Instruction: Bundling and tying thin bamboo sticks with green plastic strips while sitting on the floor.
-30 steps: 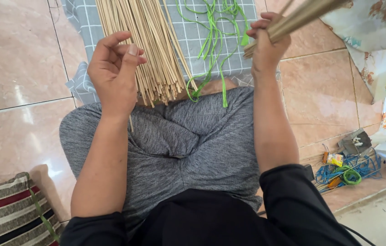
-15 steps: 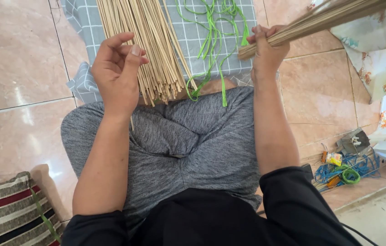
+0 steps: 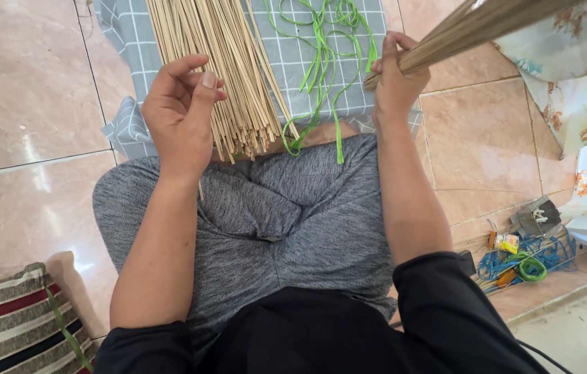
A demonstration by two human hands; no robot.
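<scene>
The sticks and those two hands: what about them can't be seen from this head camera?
- Loose pile of pale sticks: far ends cut off by the top edge.
- Bundle of sticks in the right hand: its far end leaves the frame at top right.
- Left hand: whether its pinched fingertips hold a stick is hidden by the fingers.
- Green strips: upper parts cut off by the top edge.

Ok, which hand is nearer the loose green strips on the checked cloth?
Right. The right hand grips a stick bundle just beside the green strips, close to their right edge. The left hand sits across the pile of pale sticks, farther away.
</scene>
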